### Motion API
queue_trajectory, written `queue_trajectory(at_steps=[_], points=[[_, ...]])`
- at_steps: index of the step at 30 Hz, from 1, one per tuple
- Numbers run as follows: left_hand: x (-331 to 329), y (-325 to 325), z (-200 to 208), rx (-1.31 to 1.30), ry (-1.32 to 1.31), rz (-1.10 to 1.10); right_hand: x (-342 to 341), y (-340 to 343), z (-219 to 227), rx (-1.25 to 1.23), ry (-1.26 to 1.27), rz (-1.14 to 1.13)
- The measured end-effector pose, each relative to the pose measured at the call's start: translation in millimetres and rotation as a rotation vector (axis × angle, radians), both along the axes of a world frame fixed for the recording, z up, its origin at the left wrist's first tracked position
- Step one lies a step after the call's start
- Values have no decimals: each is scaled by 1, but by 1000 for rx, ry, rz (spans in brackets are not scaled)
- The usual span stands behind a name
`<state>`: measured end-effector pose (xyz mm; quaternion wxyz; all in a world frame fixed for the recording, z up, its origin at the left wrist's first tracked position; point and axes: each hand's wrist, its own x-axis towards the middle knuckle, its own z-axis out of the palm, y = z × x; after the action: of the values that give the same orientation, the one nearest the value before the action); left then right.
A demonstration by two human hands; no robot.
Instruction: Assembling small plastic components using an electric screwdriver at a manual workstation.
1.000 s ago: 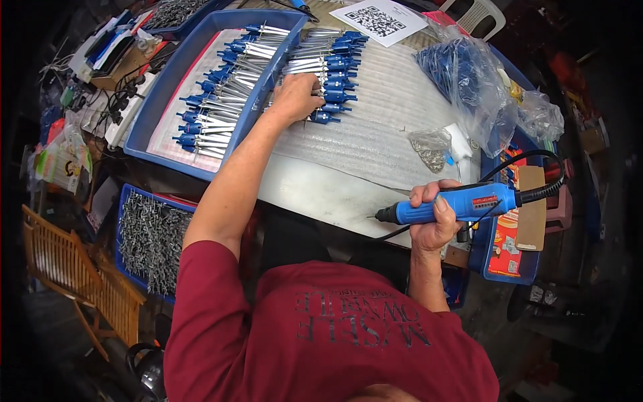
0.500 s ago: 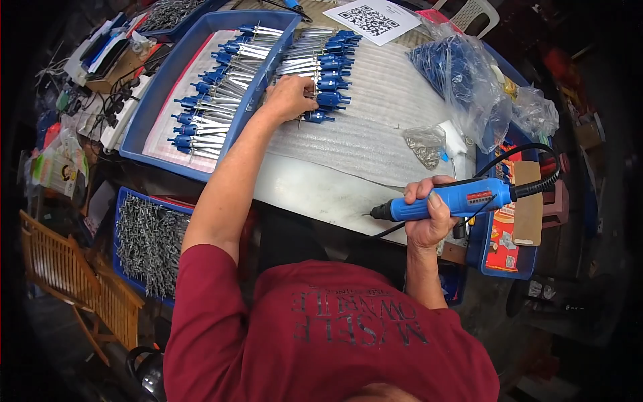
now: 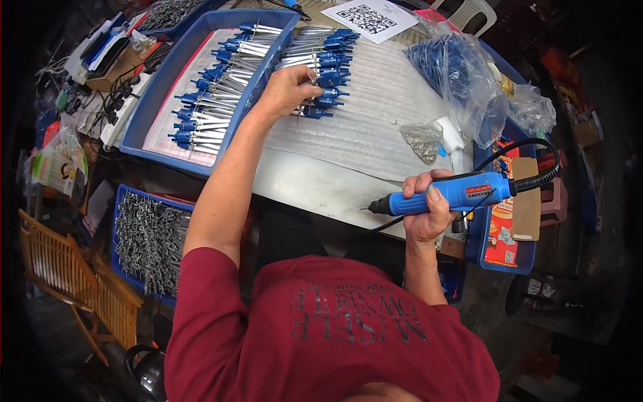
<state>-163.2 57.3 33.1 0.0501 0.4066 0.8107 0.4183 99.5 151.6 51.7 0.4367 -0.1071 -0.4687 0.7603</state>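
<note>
Seen from above, a person in a red shirt (image 3: 335, 335) sits at a grey table (image 3: 321, 181) and reaches both arms over it. Far left, a wooden frame (image 3: 67, 275) stands low beside a blue bin of metal pins (image 3: 149, 240), near the person's left elbow. Farther off, a blue tray (image 3: 167, 94) holds rows of blue-handled metal parts (image 3: 213, 94). Just right of the tray, a second pile of the same parts (image 3: 325, 60) lies on a ribbed foam sheet (image 3: 375, 114). The left hand (image 3: 288, 90) rests on the near end of this pile, fingers curled and closed around one or more parts; exactly how many cannot be told. A white printed sheet (image 3: 370, 17) lies at the far edge. Right of centre, a small clear bag (image 3: 423, 139) sits on the foam, and a large clear bag of blue pieces (image 3: 455, 70) bulges behind it. Near the table's front edge, the right hand (image 3: 425, 208) is wrapped tight around a blue electric screwdriver (image 3: 449, 197), held level with its black tip pointing left and its black cable (image 3: 529, 157) looping off to the right. A red-and-blue box (image 3: 506, 234) sits just beyond it.
</note>
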Motion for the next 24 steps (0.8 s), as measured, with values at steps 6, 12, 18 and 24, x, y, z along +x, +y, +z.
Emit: queue_trajectory(at_steps=[6, 12, 18, 24], points=[[64, -14, 28, 387, -621, -86, 0, 2, -1, 8, 36, -12], [124, -46, 8, 347, -1014, -38, 0, 6, 0, 55, 69, -41], [166, -66, -15, 383, -1359, -67, 0, 6, 0, 50, 69, -27], [193, -72, -24, 191, -1452, 32, -3, 5, 0, 78, 78, -22]])
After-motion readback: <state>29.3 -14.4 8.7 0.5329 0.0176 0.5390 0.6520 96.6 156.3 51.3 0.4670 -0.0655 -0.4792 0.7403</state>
